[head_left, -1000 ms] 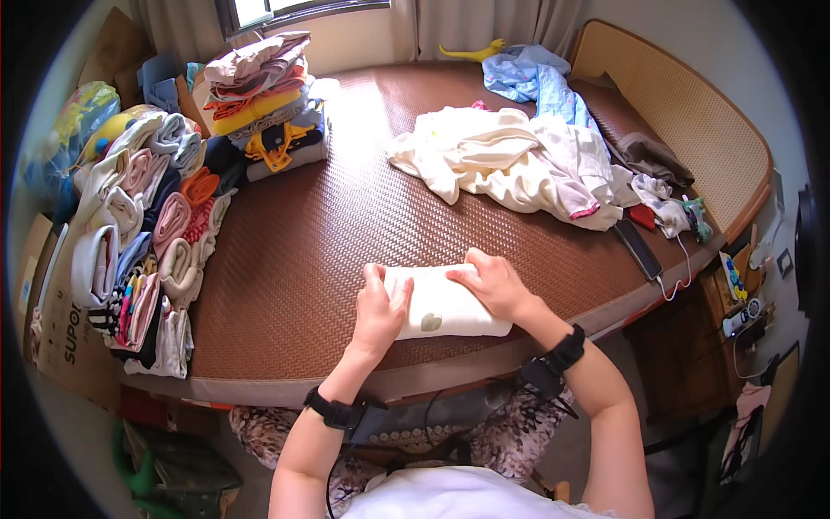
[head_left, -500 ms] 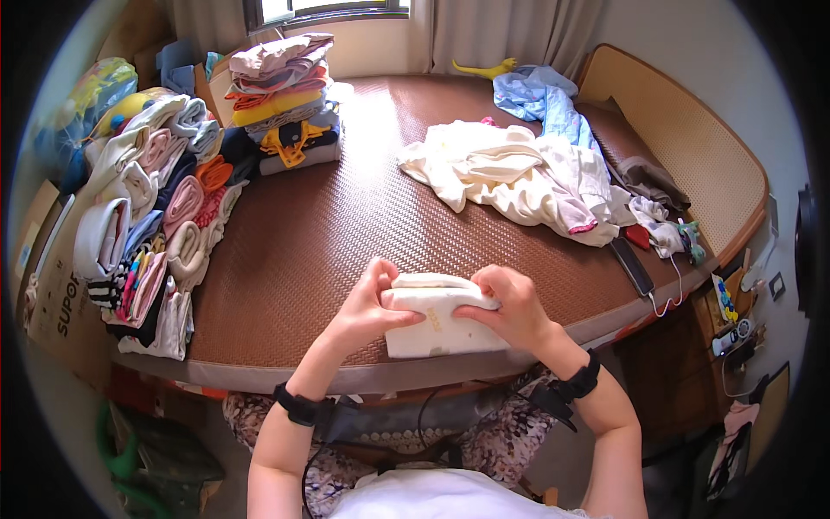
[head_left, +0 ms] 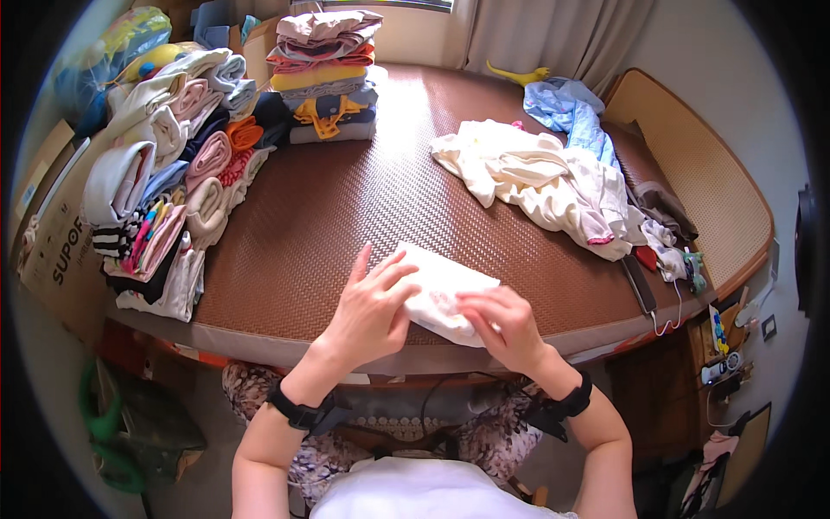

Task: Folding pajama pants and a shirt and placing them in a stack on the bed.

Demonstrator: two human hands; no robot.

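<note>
A small folded white garment (head_left: 437, 272) lies askew on the brown woven mat (head_left: 328, 216) near the bed's front edge. My left hand (head_left: 367, 316) is at its left side, fingers apart and partly raised, the nearer fingertips at the cloth's edge. My right hand (head_left: 508, 324) is on the right part of the bundle, its fingers bent and closed on the fabric.
Rolled clothes (head_left: 177, 173) line the left side, beside a tall folded stack (head_left: 324, 78) and cardboard (head_left: 47, 242). Loose cream clothes (head_left: 501, 173), blue fabric (head_left: 562, 108) and a yellow toy (head_left: 519, 73) lie behind. A phone (head_left: 638, 285) with a cable sits at right.
The white bundle has been folded and is now turned askew. My left hand has loosened from its pinch and spread its fingers; my right hand has moved lower with the bundle's right end.
</note>
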